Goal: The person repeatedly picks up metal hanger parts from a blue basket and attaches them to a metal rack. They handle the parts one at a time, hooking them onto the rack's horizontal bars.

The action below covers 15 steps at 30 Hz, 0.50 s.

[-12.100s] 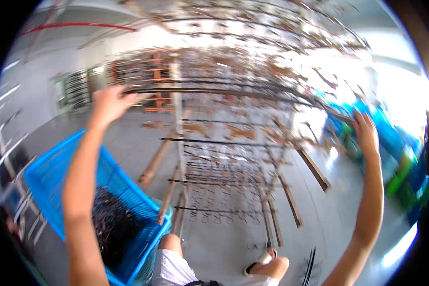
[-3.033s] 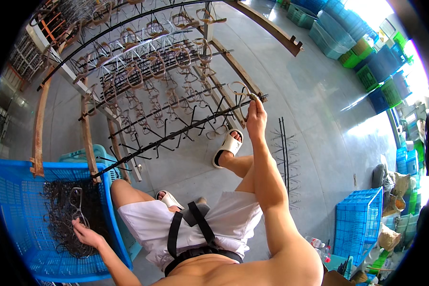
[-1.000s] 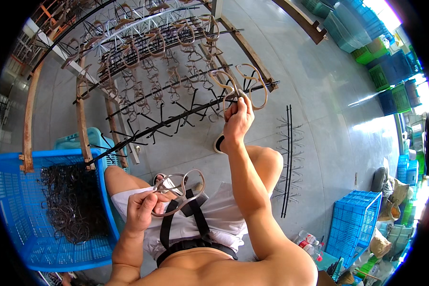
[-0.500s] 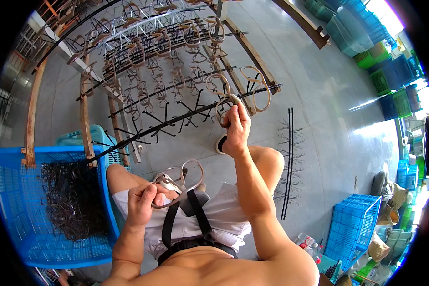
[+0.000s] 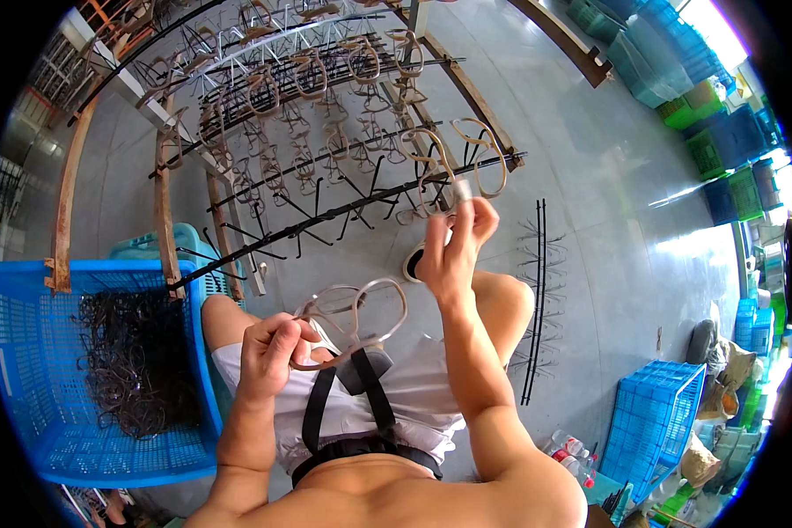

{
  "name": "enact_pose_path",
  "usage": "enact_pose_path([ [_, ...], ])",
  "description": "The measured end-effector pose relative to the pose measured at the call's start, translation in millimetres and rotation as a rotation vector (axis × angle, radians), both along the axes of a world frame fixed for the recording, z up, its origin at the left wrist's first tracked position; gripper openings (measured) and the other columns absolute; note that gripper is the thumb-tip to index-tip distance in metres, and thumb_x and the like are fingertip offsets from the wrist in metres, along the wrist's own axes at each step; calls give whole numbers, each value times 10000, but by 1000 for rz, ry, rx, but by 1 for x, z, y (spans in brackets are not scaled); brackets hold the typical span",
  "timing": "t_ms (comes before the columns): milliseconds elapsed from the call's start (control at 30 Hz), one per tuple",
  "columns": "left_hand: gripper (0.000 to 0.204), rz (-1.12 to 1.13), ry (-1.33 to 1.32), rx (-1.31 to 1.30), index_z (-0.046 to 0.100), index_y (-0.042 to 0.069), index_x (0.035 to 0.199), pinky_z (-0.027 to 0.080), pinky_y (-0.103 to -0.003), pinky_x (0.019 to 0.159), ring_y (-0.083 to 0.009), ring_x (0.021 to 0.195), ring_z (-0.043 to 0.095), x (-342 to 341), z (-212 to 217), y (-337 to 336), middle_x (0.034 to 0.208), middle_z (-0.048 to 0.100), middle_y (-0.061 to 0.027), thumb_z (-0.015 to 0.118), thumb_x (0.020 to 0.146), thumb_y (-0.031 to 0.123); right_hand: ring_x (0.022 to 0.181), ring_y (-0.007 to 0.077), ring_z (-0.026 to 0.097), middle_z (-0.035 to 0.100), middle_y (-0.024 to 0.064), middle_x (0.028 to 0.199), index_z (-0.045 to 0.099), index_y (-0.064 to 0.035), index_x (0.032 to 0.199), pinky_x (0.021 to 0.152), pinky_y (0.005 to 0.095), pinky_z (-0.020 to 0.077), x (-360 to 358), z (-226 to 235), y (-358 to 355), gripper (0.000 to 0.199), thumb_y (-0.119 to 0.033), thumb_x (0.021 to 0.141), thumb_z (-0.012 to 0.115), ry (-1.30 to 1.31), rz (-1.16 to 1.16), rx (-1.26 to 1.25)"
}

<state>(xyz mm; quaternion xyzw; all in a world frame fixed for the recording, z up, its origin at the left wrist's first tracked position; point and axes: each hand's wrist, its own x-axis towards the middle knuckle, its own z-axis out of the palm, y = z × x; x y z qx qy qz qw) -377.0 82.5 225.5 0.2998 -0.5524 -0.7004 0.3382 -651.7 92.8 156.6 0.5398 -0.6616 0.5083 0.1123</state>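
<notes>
My left hand (image 5: pixel 271 356) is closed on an eyeglass frame (image 5: pixel 358 319), brownish and without lenses, held over my lap by one side. My right hand (image 5: pixel 456 255) is raised at the right end of a black hooked bar (image 5: pixel 326 217), its fingers apart and slightly blurred. A whitish covering or piece shows at one fingertip. Just beyond those fingers, tan eyeglass frames (image 5: pixel 482 158) hang on the bar's hooks. The hooks further left along this bar carry no frames.
Behind the bar stands a rack (image 5: pixel 163 194) with rows of hanging frames. At left, a blue crate (image 5: pixel 26 352) holds a tangled pile of dark frames (image 5: pixel 132 370). Another hooked bar (image 5: pixel 535 299) lies on the floor at right, near a blue crate (image 5: pixel 647 422) and several bottles (image 5: pixel 570 453).
My right hand's fingers have spread, and the hand has shifted slightly right. The left hand has moved the eyeglass frame a little right and up, turning it more face-on.
</notes>
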Motion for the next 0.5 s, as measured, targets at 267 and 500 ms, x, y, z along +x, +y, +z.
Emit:
enact_pose_path([
  [267, 320, 155, 95, -196, 512, 0, 731, 372, -213, 539, -64, 504, 381, -5, -6, 0, 565, 444, -2, 434, 965, 203, 1012, 220, 533, 446, 128, 1226, 285, -23, 1360, 832, 361, 467, 50, 38, 46, 543, -351, 959, 448, -1375, 881, 154],
  [500, 236, 271, -349, -844, 615, 24, 1038, 380, -308, 696, -205, 824, 443, -40, -21, 30, 908, 449, -109, 490, 912, 180, 979, 144, 530, 554, 97, 1078, 378, 23, 1292, 875, 278, 424, 131, 28, 63, 368, -151, 972, 433, -1380, 598, 23],
])
